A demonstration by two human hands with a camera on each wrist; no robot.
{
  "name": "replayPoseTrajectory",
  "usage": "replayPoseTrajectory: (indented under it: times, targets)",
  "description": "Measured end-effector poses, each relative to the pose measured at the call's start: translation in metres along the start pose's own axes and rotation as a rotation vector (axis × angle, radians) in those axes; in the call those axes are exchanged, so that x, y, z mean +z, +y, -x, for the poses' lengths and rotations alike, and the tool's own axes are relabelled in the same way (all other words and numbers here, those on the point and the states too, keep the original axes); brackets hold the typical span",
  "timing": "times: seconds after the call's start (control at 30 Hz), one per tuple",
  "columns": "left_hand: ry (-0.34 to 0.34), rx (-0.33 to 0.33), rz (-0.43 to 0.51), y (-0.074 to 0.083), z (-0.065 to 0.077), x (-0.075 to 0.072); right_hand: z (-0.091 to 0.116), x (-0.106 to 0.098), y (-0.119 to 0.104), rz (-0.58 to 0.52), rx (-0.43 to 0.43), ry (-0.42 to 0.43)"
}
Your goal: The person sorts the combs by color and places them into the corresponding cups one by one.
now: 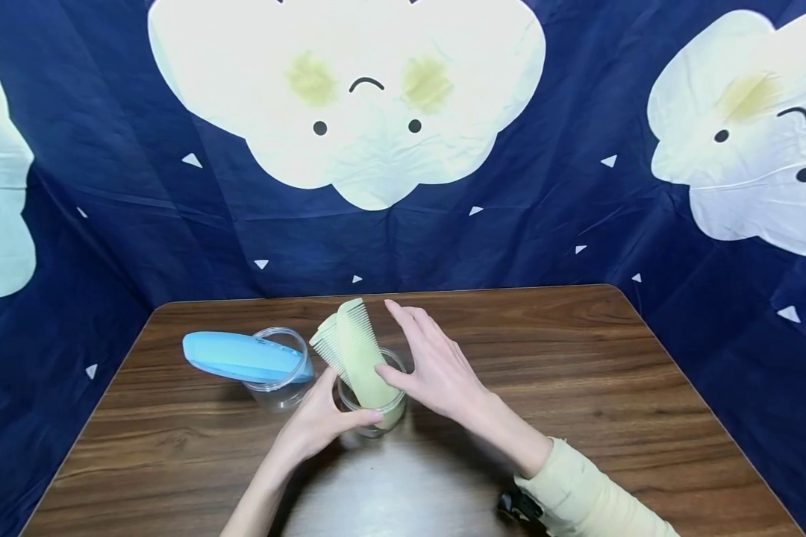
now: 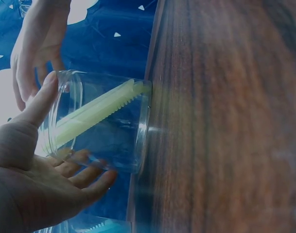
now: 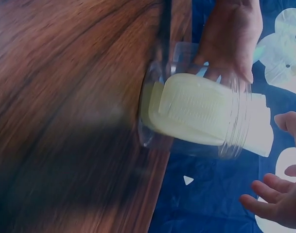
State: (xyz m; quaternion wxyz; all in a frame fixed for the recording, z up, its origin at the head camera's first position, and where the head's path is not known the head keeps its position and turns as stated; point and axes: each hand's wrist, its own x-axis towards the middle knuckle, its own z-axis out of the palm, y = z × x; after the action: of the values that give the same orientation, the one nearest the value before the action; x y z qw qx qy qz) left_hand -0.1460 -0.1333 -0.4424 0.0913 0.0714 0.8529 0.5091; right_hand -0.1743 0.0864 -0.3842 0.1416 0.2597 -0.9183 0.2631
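Pale green combs (image 1: 363,350) stand leaning in a clear jar (image 2: 126,155), with their toothed upper ends sticking out past its rim. My left hand (image 1: 317,419) holds the jar near its mouth, thumb along the near side and fingers round the left side. To the right of the combs, my right hand (image 1: 443,371) is spread with nothing in its grasp. Its thumb overlaps the comb edge in the head view, while the right wrist view shows its fingers (image 3: 271,194) apart from the jar's mouth.
Left of my left hand stands a second clear jar (image 1: 278,399), with a light blue comb-like piece (image 1: 242,356) lying slantwise out of it. Both jars are on a brown wooden table (image 1: 578,358). A dark blue cloth (image 1: 557,194) with white clouds hangs behind the table.
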Motion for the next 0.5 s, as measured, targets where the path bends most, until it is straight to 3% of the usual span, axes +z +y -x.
replayPoseTrajectory:
  times: [0.23, 0.5]
  targets:
    - [-0.010, -0.017, -0.015, -0.001, 0.000, -0.005, 0.003, -0.004, 0.011, 0.036, -0.027, -0.032]
    - [-0.001, 0.018, 0.090, 0.001, 0.003, -0.015, 0.008, -0.008, 0.024, 0.073, -0.039, -0.049]
